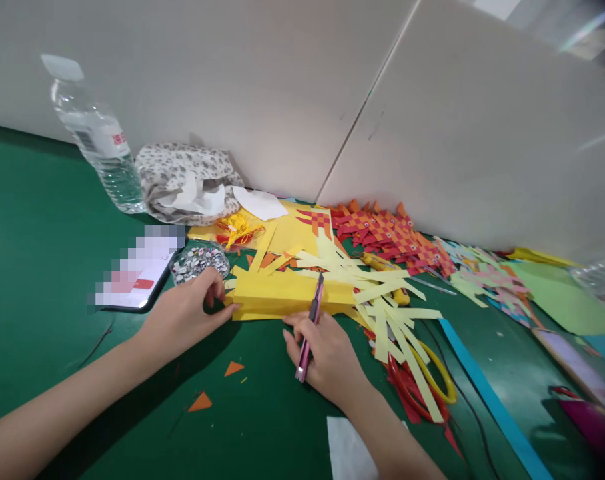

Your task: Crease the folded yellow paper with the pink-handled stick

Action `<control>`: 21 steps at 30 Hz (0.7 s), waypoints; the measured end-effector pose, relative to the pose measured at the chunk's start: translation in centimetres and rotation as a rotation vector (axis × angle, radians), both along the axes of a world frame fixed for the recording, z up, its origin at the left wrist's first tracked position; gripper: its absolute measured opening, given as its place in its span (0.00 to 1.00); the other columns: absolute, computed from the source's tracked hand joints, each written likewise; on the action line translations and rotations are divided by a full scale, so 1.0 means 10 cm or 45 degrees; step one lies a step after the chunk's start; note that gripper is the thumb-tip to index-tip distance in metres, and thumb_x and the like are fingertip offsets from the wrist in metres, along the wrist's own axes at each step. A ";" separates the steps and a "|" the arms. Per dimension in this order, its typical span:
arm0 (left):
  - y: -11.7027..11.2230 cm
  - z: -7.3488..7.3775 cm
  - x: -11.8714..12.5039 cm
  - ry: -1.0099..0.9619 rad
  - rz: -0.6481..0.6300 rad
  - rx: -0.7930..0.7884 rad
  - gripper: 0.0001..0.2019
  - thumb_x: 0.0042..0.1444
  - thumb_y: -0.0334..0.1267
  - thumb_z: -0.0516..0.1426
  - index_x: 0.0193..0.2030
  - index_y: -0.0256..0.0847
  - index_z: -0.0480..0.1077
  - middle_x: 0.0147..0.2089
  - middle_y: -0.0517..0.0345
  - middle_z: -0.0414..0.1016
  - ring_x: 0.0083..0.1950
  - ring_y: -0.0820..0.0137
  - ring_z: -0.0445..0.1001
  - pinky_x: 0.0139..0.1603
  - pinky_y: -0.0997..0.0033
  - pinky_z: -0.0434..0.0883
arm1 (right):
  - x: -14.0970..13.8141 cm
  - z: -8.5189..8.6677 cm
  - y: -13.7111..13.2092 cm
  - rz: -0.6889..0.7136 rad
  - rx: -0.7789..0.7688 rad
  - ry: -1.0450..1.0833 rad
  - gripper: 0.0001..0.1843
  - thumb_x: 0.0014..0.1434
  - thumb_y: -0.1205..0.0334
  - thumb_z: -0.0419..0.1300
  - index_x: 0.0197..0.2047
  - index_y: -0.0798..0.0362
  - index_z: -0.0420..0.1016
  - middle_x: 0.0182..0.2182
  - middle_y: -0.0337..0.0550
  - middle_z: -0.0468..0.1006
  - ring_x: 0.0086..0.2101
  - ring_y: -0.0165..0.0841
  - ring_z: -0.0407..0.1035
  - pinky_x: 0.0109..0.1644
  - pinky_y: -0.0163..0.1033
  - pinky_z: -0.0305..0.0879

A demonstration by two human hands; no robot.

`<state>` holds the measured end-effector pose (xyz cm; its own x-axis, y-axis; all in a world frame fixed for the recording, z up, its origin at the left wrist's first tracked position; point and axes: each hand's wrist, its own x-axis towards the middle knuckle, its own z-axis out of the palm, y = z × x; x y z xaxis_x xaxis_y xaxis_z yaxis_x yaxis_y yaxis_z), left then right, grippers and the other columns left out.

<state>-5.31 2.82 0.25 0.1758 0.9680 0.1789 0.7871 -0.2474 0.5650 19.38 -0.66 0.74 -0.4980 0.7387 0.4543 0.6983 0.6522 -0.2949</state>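
A folded sheet of yellow paper (272, 295) lies lengthwise in front of me, its crease running from left to right. At its left end, my left hand (192, 305) pinches the edge between thumb and fingers. My right hand (327, 357) grips a pink utility knife (309, 333), which slants up across the paper with its tip near the far edge. The curled fingers of that hand rest by the paper's near edge. Pale yellow paper strips (382, 320) are heaped beside the paper's right end.
Red-handled and yellow-handled scissors (407, 383) lie among the strips. Woven red-orange paper fish (382, 230) are piled along the wall. At left are a phone (137, 273), a bag of googly eyes (201, 262) and a water bottle (99, 140). A blue strip (492, 393) lies at right.
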 end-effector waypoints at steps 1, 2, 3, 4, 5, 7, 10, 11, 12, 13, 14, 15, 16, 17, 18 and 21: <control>0.00 0.01 0.00 0.026 0.011 -0.041 0.13 0.52 0.46 0.57 0.33 0.44 0.56 0.27 0.66 0.69 0.26 0.71 0.69 0.26 0.74 0.59 | 0.00 0.00 0.00 0.003 -0.002 0.004 0.06 0.60 0.70 0.55 0.34 0.51 0.64 0.34 0.48 0.81 0.38 0.41 0.74 0.42 0.45 0.69; 0.01 0.01 0.00 0.047 0.012 -0.087 0.13 0.51 0.46 0.57 0.33 0.44 0.57 0.26 0.67 0.68 0.25 0.71 0.69 0.25 0.74 0.58 | 0.00 0.00 0.00 0.007 -0.002 0.007 0.06 0.60 0.70 0.55 0.33 0.51 0.64 0.34 0.48 0.81 0.38 0.41 0.75 0.41 0.45 0.69; 0.01 0.01 0.00 0.056 0.001 -0.131 0.13 0.51 0.46 0.57 0.34 0.44 0.57 0.25 0.68 0.67 0.24 0.72 0.68 0.24 0.75 0.57 | 0.00 0.01 0.01 0.011 0.004 0.007 0.06 0.60 0.70 0.55 0.33 0.51 0.64 0.33 0.48 0.81 0.37 0.41 0.75 0.41 0.45 0.69; 0.02 0.00 0.00 0.048 -0.021 -0.168 0.12 0.52 0.45 0.56 0.34 0.44 0.57 0.24 0.68 0.67 0.23 0.72 0.68 0.24 0.75 0.57 | -0.01 0.01 0.01 0.013 0.016 0.008 0.06 0.60 0.70 0.56 0.33 0.51 0.64 0.32 0.47 0.81 0.36 0.40 0.75 0.40 0.44 0.69; 0.02 -0.01 0.00 0.029 -0.050 -0.192 0.11 0.52 0.44 0.56 0.33 0.44 0.57 0.23 0.69 0.66 0.23 0.72 0.67 0.24 0.75 0.57 | -0.01 0.02 0.00 0.014 0.033 0.014 0.05 0.61 0.68 0.56 0.33 0.51 0.65 0.31 0.47 0.80 0.35 0.40 0.75 0.39 0.44 0.69; 0.03 -0.03 -0.01 -0.025 -0.108 -0.211 0.09 0.53 0.43 0.54 0.33 0.45 0.56 0.22 0.69 0.64 0.22 0.73 0.66 0.24 0.76 0.57 | 0.00 0.05 -0.01 0.020 0.092 0.062 0.04 0.62 0.63 0.56 0.35 0.51 0.66 0.28 0.46 0.79 0.31 0.39 0.74 0.37 0.43 0.69; 0.04 -0.05 -0.02 -0.115 -0.196 -0.229 0.08 0.53 0.41 0.53 0.33 0.45 0.55 0.21 0.70 0.62 0.22 0.73 0.64 0.24 0.76 0.57 | 0.05 0.08 -0.05 0.045 0.217 0.227 0.10 0.66 0.55 0.50 0.40 0.50 0.68 0.27 0.46 0.78 0.30 0.39 0.75 0.37 0.44 0.71; 0.05 -0.05 -0.03 -0.136 -0.225 -0.241 0.08 0.54 0.41 0.53 0.33 0.45 0.55 0.21 0.70 0.62 0.22 0.73 0.64 0.24 0.76 0.56 | 0.08 0.08 -0.07 0.046 0.240 0.280 0.13 0.67 0.54 0.47 0.42 0.50 0.69 0.28 0.47 0.79 0.31 0.39 0.75 0.37 0.45 0.71; 0.05 -0.05 -0.04 -0.153 -0.251 -0.255 0.08 0.54 0.41 0.53 0.33 0.44 0.55 0.21 0.70 0.62 0.22 0.73 0.63 0.24 0.77 0.56 | 0.10 0.08 -0.09 0.041 0.251 0.333 0.15 0.67 0.53 0.45 0.44 0.50 0.69 0.30 0.47 0.79 0.31 0.39 0.75 0.36 0.45 0.72; 0.05 -0.05 -0.04 -0.165 -0.274 -0.271 0.08 0.53 0.41 0.54 0.33 0.44 0.56 0.21 0.70 0.61 0.22 0.73 0.63 0.24 0.77 0.56 | 0.12 0.07 -0.12 0.034 0.242 0.382 0.16 0.67 0.53 0.45 0.46 0.50 0.69 0.30 0.48 0.79 0.30 0.38 0.75 0.34 0.44 0.71; 0.06 -0.05 -0.05 -0.174 -0.294 -0.288 0.08 0.53 0.41 0.54 0.33 0.44 0.56 0.22 0.70 0.61 0.23 0.74 0.63 0.24 0.77 0.56 | 0.14 0.06 -0.14 0.032 0.221 0.441 0.16 0.67 0.52 0.45 0.48 0.50 0.69 0.31 0.48 0.78 0.29 0.38 0.74 0.31 0.43 0.71; 0.07 -0.05 -0.06 -0.185 -0.310 -0.302 0.09 0.53 0.40 0.54 0.33 0.44 0.55 0.22 0.70 0.62 0.23 0.74 0.63 0.24 0.77 0.56 | 0.15 0.04 -0.15 0.043 0.201 0.498 0.17 0.66 0.52 0.46 0.50 0.50 0.68 0.30 0.47 0.77 0.29 0.38 0.73 0.30 0.43 0.71; 0.07 -0.05 -0.07 -0.199 -0.323 -0.310 0.09 0.54 0.41 0.54 0.32 0.44 0.55 0.23 0.70 0.62 0.23 0.74 0.63 0.25 0.77 0.57 | 0.15 0.02 -0.17 0.061 0.183 0.552 0.17 0.66 0.52 0.47 0.52 0.49 0.67 0.29 0.46 0.77 0.29 0.38 0.73 0.29 0.43 0.71; 0.08 -0.06 -0.07 -0.213 -0.334 -0.314 0.09 0.54 0.41 0.55 0.32 0.44 0.55 0.24 0.69 0.62 0.24 0.74 0.63 0.25 0.77 0.57 | 0.15 0.00 -0.18 0.084 0.171 0.594 0.17 0.65 0.52 0.48 0.53 0.49 0.66 0.29 0.46 0.76 0.29 0.39 0.73 0.30 0.44 0.71; 0.09 -0.06 -0.08 -0.227 -0.345 -0.316 0.10 0.54 0.41 0.55 0.32 0.44 0.55 0.24 0.69 0.62 0.24 0.75 0.62 0.25 0.77 0.57 | 0.14 -0.01 -0.20 0.114 0.160 0.618 0.18 0.64 0.54 0.49 0.54 0.49 0.66 0.30 0.46 0.76 0.31 0.40 0.73 0.32 0.45 0.72; 0.09 -0.06 -0.07 -0.244 -0.373 -0.328 0.10 0.54 0.41 0.55 0.31 0.44 0.54 0.23 0.70 0.61 0.24 0.75 0.62 0.25 0.78 0.56 | 0.08 -0.04 -0.23 0.162 0.102 0.658 0.17 0.60 0.62 0.54 0.53 0.48 0.66 0.34 0.48 0.77 0.36 0.41 0.74 0.41 0.50 0.72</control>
